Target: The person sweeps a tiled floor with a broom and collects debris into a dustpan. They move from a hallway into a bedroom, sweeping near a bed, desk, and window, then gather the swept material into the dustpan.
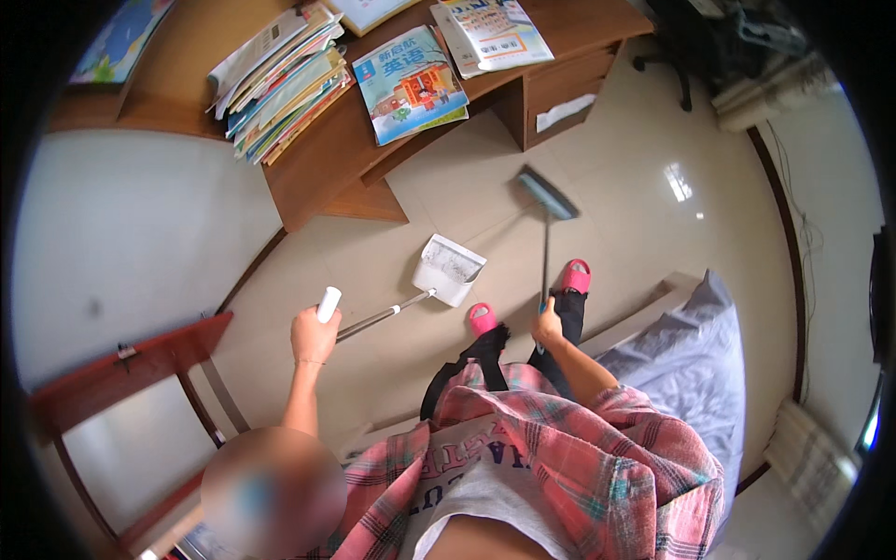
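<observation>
My left hand [312, 338] is closed around the long handle of a white dustpan [452, 286], the handle's white end sticking up past my thumb. The pan sits on the tiled floor with its mouth facing away from me, and some dark debris shows inside. In my right hand [548, 324] is the grey pole of a broom [549, 194]. Its dark, wide head is on the floor beyond my feet, right of the dustpan and apart from it.
A wooden desk [322, 177] with stacked books [289, 84] and a blue booklet [411, 84] spans the far side. My pink slippers [483, 318] stand between the tools. A grey-covered bed [691, 364] lies right, a red-brown wooden frame [131, 373] left. Cables hang on the right wall.
</observation>
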The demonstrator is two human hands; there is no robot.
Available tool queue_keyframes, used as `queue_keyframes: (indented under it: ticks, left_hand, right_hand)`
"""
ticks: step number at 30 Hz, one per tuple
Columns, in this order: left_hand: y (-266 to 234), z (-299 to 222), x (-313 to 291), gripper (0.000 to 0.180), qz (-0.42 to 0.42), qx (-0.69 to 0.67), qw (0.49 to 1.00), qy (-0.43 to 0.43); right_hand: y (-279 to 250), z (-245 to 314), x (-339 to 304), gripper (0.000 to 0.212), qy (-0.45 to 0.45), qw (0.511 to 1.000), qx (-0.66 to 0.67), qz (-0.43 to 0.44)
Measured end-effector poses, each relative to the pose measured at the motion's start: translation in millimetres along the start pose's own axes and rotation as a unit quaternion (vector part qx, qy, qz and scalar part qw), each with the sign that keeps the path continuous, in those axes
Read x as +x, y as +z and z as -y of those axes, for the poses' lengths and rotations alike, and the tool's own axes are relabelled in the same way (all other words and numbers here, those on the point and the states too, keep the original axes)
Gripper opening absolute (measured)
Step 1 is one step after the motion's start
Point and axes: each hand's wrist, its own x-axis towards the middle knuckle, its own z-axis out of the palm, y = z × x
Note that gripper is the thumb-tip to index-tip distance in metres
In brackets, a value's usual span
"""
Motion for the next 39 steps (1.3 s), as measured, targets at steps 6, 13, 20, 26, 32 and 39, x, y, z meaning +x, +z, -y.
queue_keyframes:
  ticks: [6, 13, 20, 26, 32, 39]
  left_hand:
    - [7.9, 41.4, 8.3, 0.031, 0.012, -0.088, 0.996, 0.003]
    - [15.9, 44.7, 7.7, 0.027, -0.042, -0.037, 0.998, -0.009]
    - [21.6, 29.4, 17.0, 0.021, -0.084, -0.056, 0.995, -0.001]
    - [22.3, 24.1, 8.7, 0.019, -0.054, -0.032, 0.997, -0.038]
    - [16.3, 15.9, -0.3, 0.018, -0.057, -0.002, 0.998, -0.029]
    - [11.2, 28.6, -3.5, 0.020, -0.050, 0.026, 0.997, -0.050]
  right_hand:
    - [-24.6, -13.4, -68.3, 0.044, -0.142, 0.984, -0.107, -0.017]
    - [-77.1, 101.6, 108.5, 0.033, -0.319, 0.907, -0.268, -0.056]
    - [-79.7, 219.5, 253.2, 0.029, -0.221, 0.934, -0.228, -0.165]
    - [-42.0, 103.7, 231.0, 0.037, -0.204, 0.945, -0.227, -0.116]
    - [-30.3, -81.7, 89.2, 0.048, -0.059, 0.973, -0.222, 0.025]
    - [-89.4, -75.4, -2.9, 0.041, -0.194, 0.965, -0.177, -0.010]
